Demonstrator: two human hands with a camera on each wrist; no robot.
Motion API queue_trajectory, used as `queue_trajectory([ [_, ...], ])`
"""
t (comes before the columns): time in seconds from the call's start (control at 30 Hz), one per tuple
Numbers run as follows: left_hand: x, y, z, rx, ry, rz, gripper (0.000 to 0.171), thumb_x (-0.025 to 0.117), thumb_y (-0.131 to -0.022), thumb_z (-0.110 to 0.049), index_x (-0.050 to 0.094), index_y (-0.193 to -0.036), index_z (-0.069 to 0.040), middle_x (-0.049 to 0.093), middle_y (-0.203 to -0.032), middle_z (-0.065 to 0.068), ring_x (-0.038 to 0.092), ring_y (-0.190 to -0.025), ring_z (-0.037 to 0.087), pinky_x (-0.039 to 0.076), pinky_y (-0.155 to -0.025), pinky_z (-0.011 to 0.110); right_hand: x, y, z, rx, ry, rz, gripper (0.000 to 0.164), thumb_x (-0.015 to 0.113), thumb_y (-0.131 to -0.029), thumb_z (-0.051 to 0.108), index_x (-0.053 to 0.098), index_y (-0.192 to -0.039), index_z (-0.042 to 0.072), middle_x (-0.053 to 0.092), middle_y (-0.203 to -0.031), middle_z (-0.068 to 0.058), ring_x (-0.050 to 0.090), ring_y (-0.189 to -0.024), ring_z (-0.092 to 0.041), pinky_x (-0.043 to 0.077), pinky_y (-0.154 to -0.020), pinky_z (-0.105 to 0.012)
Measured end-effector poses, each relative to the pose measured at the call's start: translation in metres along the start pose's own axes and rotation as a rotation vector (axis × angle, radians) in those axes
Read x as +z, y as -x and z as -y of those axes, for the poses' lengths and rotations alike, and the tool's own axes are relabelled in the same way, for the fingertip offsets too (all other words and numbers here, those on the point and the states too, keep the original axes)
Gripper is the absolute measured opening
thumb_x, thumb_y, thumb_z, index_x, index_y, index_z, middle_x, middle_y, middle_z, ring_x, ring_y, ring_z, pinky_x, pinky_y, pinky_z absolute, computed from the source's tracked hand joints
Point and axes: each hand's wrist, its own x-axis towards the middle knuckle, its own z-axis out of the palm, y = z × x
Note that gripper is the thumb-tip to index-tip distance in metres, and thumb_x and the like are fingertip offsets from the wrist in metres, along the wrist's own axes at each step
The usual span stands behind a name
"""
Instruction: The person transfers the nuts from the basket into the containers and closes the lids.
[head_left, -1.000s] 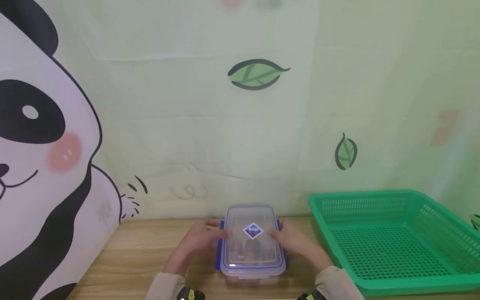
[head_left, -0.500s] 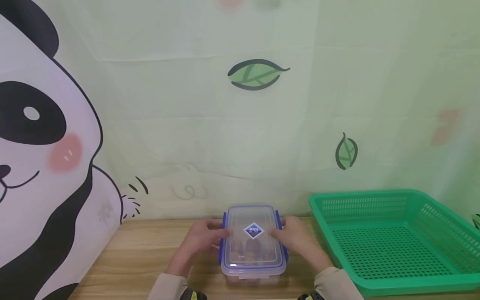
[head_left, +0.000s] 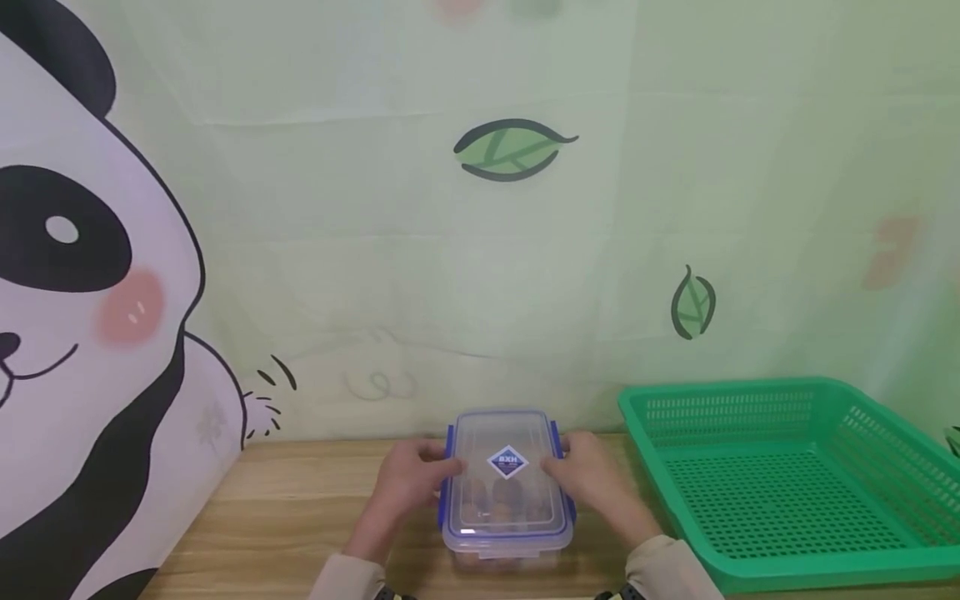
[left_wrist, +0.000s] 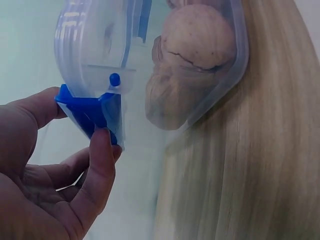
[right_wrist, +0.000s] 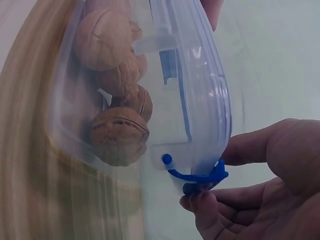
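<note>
A clear plastic food container (head_left: 506, 508) stands on the wooden table, its lid (head_left: 502, 429) on top with a diamond-shaped label. Several walnuts (right_wrist: 117, 132) show through its wall. My left hand (head_left: 408, 475) has its thumb over the lid's left edge and its fingertips against the blue latch (left_wrist: 92, 112), pinching it at the lid. On the opposite side my right hand (head_left: 588, 475) pinches the other blue latch (right_wrist: 202, 177) the same way, thumb on the lid's rim. Part of each hand's fingers is hidden behind the container in the head view.
A green plastic basket (head_left: 825, 571) with perforated walls stands to the right, near my right forearm. Behind the wooden table (head_left: 277, 517) hangs a pale green backdrop (head_left: 337, 208) printed with a panda and leaves.
Both blue side latches have swung up against the lid's edges since a second ago. My hands have moved only slightly; the container and basket stay in place.
</note>
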Motion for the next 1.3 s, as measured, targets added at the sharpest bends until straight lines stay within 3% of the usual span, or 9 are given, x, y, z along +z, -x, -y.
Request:
queue_trajectory([
  [0.27,0.003,0.004,-0.003,0.048,-0.061,-0.063,0.031,0.083,-0.085,-0.010,0.073,-0.107,0.009,0.074,-0.096,0.016,0.070,-0.076,0.024,0.066,-0.061,0.036,0.000,0.000,-0.002,-0.021,0.007,-0.024,0.030,0.075,-0.091,0.011,0.070,-0.111,-0.011,0.072,-0.089,-0.014,0.068,-0.075,-0.024,0.063,-0.062,-0.036],
  [0.6,0.005,0.001,0.004,0.052,0.000,-0.047,0.033,0.083,-0.085,-0.008,0.073,-0.110,0.010,0.075,-0.096,0.015,0.070,-0.079,0.023,0.066,-0.062,0.037,0.002,0.001,-0.013,-0.029,-0.085,-0.061,0.046,0.078,-0.091,0.014,0.066,-0.124,-0.015,0.073,-0.111,-0.025,0.071,-0.101,-0.038,0.064,-0.086,-0.050],
  [0.9,0.006,0.003,0.011,0.051,0.079,-0.068,0.036,0.084,-0.084,-0.008,0.073,-0.114,0.009,0.076,-0.100,0.015,0.070,-0.080,0.022,0.066,-0.063,0.038,0.015,0.004,-0.026,-0.092,-0.262,-0.182,0.043,0.081,-0.090,0.014,0.070,-0.121,-0.013,0.074,-0.103,-0.021,0.070,-0.095,-0.034,0.065,-0.079,-0.047],
  [1.3,0.008,0.003,0.013,0.039,0.095,-0.078,0.036,0.084,-0.085,-0.008,0.072,-0.114,0.009,0.075,-0.098,0.014,0.069,-0.078,0.021,0.066,-0.064,0.036,0.020,0.007,-0.027,-0.168,-0.228,-0.260,0.040,0.083,-0.086,0.013,0.072,-0.116,-0.012,0.067,-0.093,-0.014,0.065,-0.085,-0.027,0.061,-0.074,-0.041],
])
